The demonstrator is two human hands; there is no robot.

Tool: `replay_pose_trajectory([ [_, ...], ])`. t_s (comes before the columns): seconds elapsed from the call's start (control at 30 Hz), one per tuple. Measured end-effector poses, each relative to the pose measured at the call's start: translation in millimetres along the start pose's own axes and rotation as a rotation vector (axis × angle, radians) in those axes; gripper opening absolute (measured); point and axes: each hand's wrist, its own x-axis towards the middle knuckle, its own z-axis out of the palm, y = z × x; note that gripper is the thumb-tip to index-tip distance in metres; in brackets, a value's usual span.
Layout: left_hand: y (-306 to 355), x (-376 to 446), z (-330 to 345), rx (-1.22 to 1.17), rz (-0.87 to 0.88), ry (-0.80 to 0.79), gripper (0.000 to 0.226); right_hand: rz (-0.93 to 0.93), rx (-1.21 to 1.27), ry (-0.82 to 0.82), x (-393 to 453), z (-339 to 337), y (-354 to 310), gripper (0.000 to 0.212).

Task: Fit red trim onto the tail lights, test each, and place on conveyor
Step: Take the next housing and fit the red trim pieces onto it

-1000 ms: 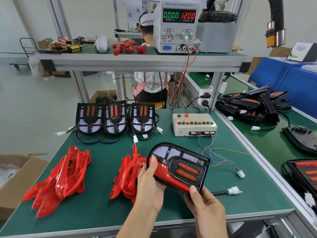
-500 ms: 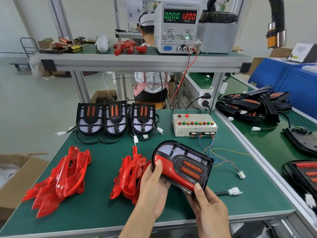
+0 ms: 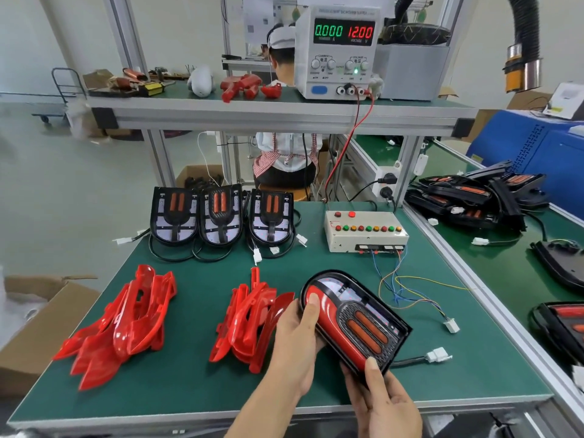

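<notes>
The tail light, a black rounded housing with glossy red trim and two orange bars, is held tilted over the green bench. Left hand grips its rounded end, thumb pressing the trim; right hand pinches the near corner.

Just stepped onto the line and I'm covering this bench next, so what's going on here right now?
A person is holding a tail light in both hands over the green bench, with red trim along its edge. The left hand grips the rounded end, thumb on the trim; the right hand holds the lower corner. Its connector lies loose, not plugged into the test box. Three untrimmed lights and two piles of red trim wait on the bench.
</notes>
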Motion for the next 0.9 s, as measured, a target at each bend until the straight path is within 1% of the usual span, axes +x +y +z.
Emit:
replay_pose_trajectory([
  [0.07,-3,2,4,0.091,-0.044,0.048,0.029,-0.096,0.056,0.008,-4,4,4,0.020],
  [0.1,-6,4,7,0.176,-0.044,0.081,0.030,-0.039,0.077,0.010,-6,4,4,0.019],
  [0.13,-7,5,9,0.288,-0.025,0.113,0.034,0.054,0.039,-0.011,-9,5,2,0.022],
  [0.17,-6,6,9,0.418,0.009,0.144,0.038,0.111,-0.045,-0.004,-11,6,1,0.029],
  [0.23,-1,7,8,0.657,0.077,0.189,0.049,0.156,-0.197,-0.032,-11,4,-6,0.034],
  [0.3,4,10,5,0.821,0.104,0.197,0.054,0.184,-0.283,-0.076,-10,8,-9,0.032],
  [0.4,7,9,3,1.033,0.071,0.135,0.060,0.207,-0.337,-0.098,-8,14,-12,0.026],
  [0.47,9,3,2,1.089,0.049,0.095,0.063,0.217,-0.359,-0.121,-6,17,-12,0.024],
  [0.53,11,-3,0,1.122,0.070,0.091,0.054,0.221,-0.382,-0.146,-5,21,-11,0.029],
  [0.6,15,-12,-4,1.200,0.107,0.086,0.039,0.225,-0.425,-0.163,-4,23,-9,0.034],
  [0.67,21,-23,-10,1.274,0.160,0.084,0.039,0.236,-0.464,-0.180,-3,22,-11,0.035],
  [0.73,31,-34,-18,1.261,0.235,0.103,0.038,0.257,-0.512,-0.208,-4,20,-17,0.037],
  [0.83,57,-41,-36,1.225,0.346,0.217,0.033,0.242,-0.614,-0.232,-6,15,-30,0.041],
  [0.9,79,-36,-56,1.248,0.388,0.325,0.022,0.215,-0.700,-0.236,-8,13,-39,0.041],
])
